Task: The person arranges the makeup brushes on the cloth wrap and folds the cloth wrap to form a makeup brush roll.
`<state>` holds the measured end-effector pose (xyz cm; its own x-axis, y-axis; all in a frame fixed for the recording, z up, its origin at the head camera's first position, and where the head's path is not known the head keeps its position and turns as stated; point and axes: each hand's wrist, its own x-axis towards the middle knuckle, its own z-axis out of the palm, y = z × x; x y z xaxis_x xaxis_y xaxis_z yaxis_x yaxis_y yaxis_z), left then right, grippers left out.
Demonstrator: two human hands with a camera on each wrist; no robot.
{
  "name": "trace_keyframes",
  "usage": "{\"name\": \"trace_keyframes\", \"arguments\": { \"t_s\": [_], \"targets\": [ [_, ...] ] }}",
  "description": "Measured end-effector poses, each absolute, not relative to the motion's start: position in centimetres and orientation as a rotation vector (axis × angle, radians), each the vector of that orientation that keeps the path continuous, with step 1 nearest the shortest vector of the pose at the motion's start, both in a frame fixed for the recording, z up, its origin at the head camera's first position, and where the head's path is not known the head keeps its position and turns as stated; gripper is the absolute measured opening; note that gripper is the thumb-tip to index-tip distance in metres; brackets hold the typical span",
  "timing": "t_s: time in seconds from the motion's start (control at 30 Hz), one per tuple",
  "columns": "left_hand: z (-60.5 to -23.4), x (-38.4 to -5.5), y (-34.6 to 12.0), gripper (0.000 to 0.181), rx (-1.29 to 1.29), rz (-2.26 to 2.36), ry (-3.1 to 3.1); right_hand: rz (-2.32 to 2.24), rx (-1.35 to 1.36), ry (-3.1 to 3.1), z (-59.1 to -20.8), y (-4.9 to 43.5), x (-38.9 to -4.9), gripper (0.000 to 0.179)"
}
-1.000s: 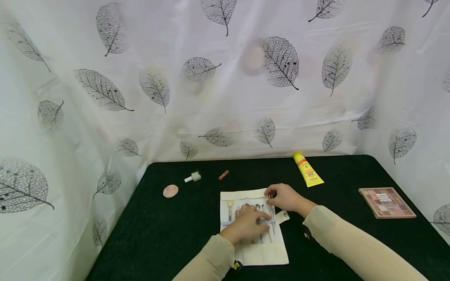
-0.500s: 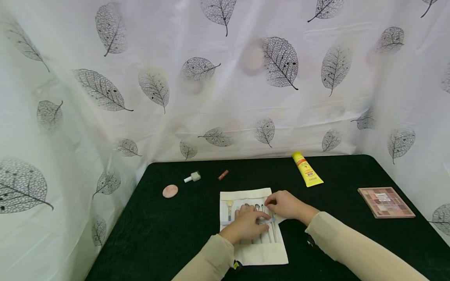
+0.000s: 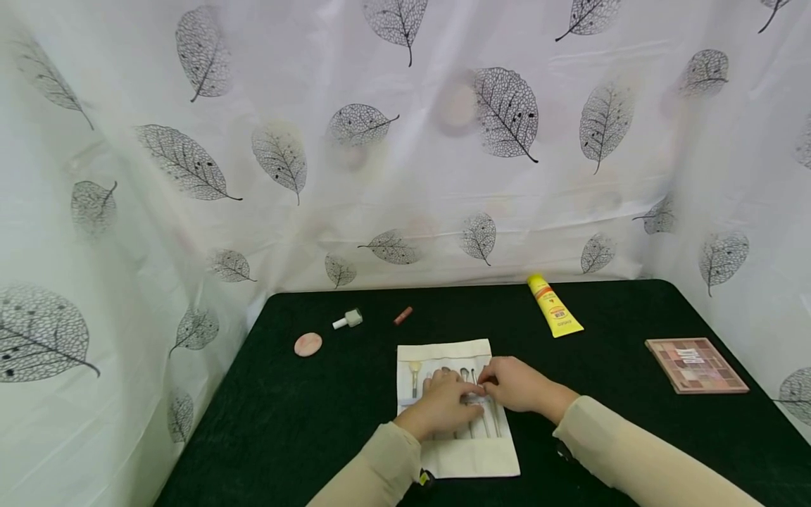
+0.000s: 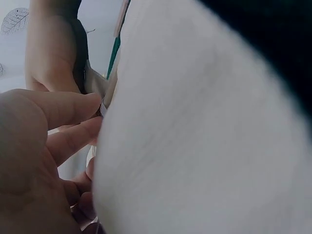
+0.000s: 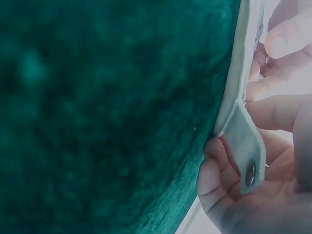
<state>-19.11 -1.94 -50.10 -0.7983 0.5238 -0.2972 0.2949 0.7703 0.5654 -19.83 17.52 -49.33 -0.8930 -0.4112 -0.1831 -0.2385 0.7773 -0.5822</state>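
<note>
An off-white brush roll (image 3: pixel 472 461) lies unfolded with several makeup brushes tucked under a pale elastic band. My left hand (image 3: pixel 443 403) lies over its middle, and its thumb and index finger pinch the band (image 4: pixel 103 108) in the left wrist view. At the right edge my right hand (image 3: pixel 516 384) has its fingertips together on the rightmost slim makeup brush (image 3: pixel 497 420), close to the left fingertips; the contact itself is partly hidden. A snap tab (image 5: pixel 248 151) hangs off the roll beside the right fingers. A fluffy pale brush (image 3: pixel 415 377) shows left of the left hand.
The dark green cloth (image 3: pixel 304 422) covers the table. Behind the roll lie a pink round puff (image 3: pixel 307 344), a small bottle (image 3: pixel 348 319), a lipstick-like tube (image 3: pixel 403 315) and a yellow tube (image 3: pixel 555 306). An eyeshadow palette (image 3: pixel 697 365) lies far right.
My right hand has slid down from the top edge of the roll to the band, and the slim brush sits slightly lower. The left hand stays in place.
</note>
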Motion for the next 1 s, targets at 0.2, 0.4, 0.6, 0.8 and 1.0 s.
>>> {"name": "trace_keyframes", "arguments": {
  "t_s": [0.2, 0.4, 0.6, 0.8, 1.0],
  "targets": [
    [-50.1, -19.0, -2.2, 0.034, 0.606, 0.710, 2.504, -0.811, -0.459, 2.658, -49.1, 17.5, -19.3, 0.011],
    [-50.1, -19.0, -2.4, 0.034, 0.618, 0.699, 2.511, -0.821, -0.484, 2.656, -49.2, 17.5, -19.1, 0.011],
    [-50.1, -19.0, -2.5, 0.034, 0.616, 0.697, 2.512, -0.855, -0.527, 2.655, -49.3, 17.8, -19.0, 0.013],
    [-50.1, -19.3, -3.0, 0.031, 0.629, 0.762, 2.484, -0.891, -0.482, 2.712, -48.9, 18.5, -18.5, 0.019],
    [-49.6, -20.3, -4.5, 0.026, 0.666, 0.909, 2.504, -0.929, -0.290, 2.819, -47.7, 19.3, -17.3, 0.016]
  ]
}}
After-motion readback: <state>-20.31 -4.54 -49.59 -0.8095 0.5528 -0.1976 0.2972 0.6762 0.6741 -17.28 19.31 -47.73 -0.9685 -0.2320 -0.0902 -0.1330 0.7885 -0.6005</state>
